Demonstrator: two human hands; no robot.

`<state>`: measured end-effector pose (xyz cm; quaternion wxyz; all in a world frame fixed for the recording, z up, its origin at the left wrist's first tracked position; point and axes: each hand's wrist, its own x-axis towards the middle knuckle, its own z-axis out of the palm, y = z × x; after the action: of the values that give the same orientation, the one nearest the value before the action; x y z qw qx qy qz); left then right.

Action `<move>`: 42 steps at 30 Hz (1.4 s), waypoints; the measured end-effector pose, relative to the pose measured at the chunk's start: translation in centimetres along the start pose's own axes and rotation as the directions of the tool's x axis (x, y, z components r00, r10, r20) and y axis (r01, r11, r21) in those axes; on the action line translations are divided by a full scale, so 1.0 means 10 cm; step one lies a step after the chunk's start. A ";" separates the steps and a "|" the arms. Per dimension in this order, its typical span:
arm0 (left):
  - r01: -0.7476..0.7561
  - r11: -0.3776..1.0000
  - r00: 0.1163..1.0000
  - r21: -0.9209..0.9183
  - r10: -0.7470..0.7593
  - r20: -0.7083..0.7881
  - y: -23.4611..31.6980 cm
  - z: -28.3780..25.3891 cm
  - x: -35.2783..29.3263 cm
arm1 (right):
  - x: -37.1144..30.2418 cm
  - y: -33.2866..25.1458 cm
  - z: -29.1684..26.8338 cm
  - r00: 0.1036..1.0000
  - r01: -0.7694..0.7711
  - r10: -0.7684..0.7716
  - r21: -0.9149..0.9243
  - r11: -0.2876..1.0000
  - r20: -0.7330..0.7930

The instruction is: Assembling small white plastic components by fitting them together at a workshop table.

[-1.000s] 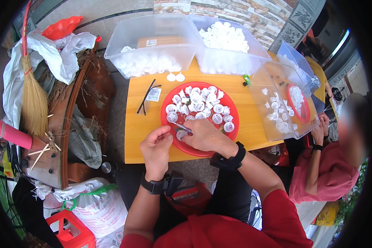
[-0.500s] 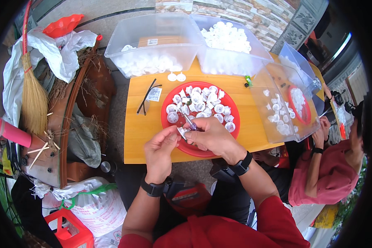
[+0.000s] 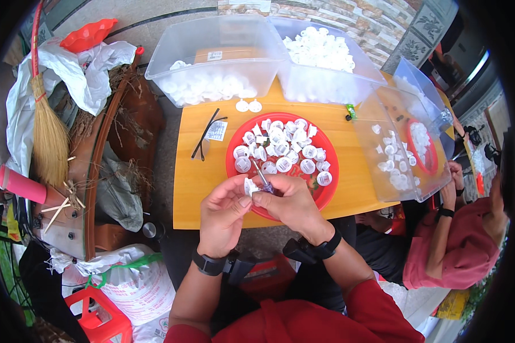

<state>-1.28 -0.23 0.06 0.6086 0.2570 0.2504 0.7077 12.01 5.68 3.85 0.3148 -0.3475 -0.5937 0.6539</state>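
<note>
Over the near edge of a red round tray [image 3: 329,150], my two hands meet around one small white plastic part [image 3: 250,187]. My left hand [image 3: 220,214] pinches it between thumb and fingertips. My right hand [image 3: 294,204] keeps a screwdriver [image 3: 264,179] with a purple handle in its curled fingers, the metal shaft pointing up and away; its thumb also touches the white part. Several similar round white plastic parts [image 3: 277,137] lie loose in the tray beyond my hands. My fingers cover part of the screwdriver handle and of the held piece.
Clear bins of white pieces stand behind the tray, one at back left [image 3: 217,63] and one at back right [image 3: 326,74]. Another clear bin [image 3: 377,154] sits at right. Black-framed glasses [image 3: 206,134] lie left of the tray. A co-worker in red [image 3: 458,246] sits at right.
My hands have drawn closer together around the white part, and the right hand has tilted the screwdriver more upright. The whole view has shifted slightly.
</note>
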 end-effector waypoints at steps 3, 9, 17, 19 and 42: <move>-0.023 1.000 0.998 0.014 0.024 -0.054 -0.02 0.03 0.01 | -0.01 0.07 0.01 0.992 0.120 -0.122 -0.050 0.991 -0.036; -0.117 0.967 0.989 0.227 0.134 -0.059 -0.08 0.03 0.02 | -0.06 0.13 0.02 0.965 0.227 -0.252 -0.242 0.943 -0.076; -0.094 0.917 0.985 0.387 0.142 -0.096 -0.14 0.06 -0.02 | -0.10 0.05 -0.11 0.989 0.114 -0.131 -0.203 0.972 -0.071; -0.130 0.910 0.981 0.394 0.177 -0.085 -0.16 0.09 -0.01 | -0.11 0.09 -0.10 0.970 0.172 -0.205 -0.231 0.958 -0.128; -0.237 0.935 0.971 0.262 0.238 0.031 -0.16 0.14 -0.04 | -0.17 0.09 -0.17 0.941 0.276 -0.322 -0.311 0.910 -0.107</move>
<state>0.89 -0.30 0.00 0.4788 0.3636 0.3100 0.7365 14.38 5.14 2.97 0.4021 -0.3449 -0.7034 0.4740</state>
